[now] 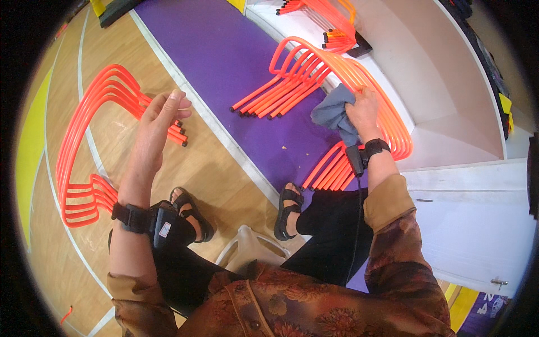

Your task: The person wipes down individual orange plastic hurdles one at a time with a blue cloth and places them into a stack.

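Note:
My left hand [162, 111] is raised beside a nested set of orange agility hurdles [75, 145] on the wooden floor. Its fingers are partly curled and apart, with nothing seen in them. On my right, my right hand [365, 110] grips a blue-grey cloth [334, 110] against the top bars of a second nested set of orange hurdles [300, 82]. That set stands on the purple floor strip, its black-capped feet pointing towards me and to the left. Part of its bars is hidden behind my right hand and wrist.
More orange hurdles [337, 21] lie on a white shelf [396, 76] at the upper right, near a dark flat object [360, 45]. A white cabinet door [467, 236] is at my right. Between my legs shows a pale plastic stool [252, 248]. A cable [356, 236] hangs from my right wrist.

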`<action>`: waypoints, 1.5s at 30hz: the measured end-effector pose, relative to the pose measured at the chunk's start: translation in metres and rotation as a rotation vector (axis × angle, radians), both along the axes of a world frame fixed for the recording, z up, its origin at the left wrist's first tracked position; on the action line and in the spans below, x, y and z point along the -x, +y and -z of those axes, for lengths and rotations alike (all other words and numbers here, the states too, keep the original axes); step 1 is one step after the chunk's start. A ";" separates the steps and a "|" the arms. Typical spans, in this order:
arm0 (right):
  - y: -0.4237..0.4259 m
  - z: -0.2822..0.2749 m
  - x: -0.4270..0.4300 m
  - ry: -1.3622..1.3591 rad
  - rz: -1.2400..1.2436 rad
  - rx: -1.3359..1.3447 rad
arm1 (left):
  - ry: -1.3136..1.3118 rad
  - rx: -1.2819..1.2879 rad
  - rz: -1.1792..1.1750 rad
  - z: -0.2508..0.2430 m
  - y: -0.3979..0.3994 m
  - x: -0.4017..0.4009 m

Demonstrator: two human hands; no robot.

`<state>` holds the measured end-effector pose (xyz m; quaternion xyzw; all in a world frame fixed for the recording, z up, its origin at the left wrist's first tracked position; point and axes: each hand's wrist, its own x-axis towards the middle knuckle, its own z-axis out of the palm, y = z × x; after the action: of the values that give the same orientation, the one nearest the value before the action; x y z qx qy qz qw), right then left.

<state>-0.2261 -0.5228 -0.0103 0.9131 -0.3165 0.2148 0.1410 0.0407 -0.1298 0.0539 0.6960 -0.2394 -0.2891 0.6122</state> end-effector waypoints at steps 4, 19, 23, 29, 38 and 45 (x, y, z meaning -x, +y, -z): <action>0.006 0.004 -0.005 0.064 0.034 -0.026 | 0.004 -0.003 -0.015 -0.005 0.003 0.002; 0.004 0.008 0.023 -0.006 0.048 -0.014 | 0.022 0.061 -0.001 -0.010 -0.003 0.003; 0.016 0.005 0.023 -0.033 0.064 0.057 | 0.007 0.069 0.000 -0.010 0.001 -0.005; 0.069 -0.038 -0.029 -0.247 0.215 -0.860 | -0.048 0.064 -0.088 -0.007 0.031 -0.016; 0.131 -0.049 -0.061 -1.007 -0.141 -2.264 | -0.051 -0.329 -0.205 -0.013 0.116 -0.055; 0.190 -0.047 -0.109 -0.835 -0.181 -2.492 | -0.636 -1.024 -0.580 0.025 0.265 -0.147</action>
<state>-0.1171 -0.3330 0.0367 0.3134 -0.2588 0.0538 -0.9121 0.1873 0.1350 0.0285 0.9862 -0.0441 0.0293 0.1568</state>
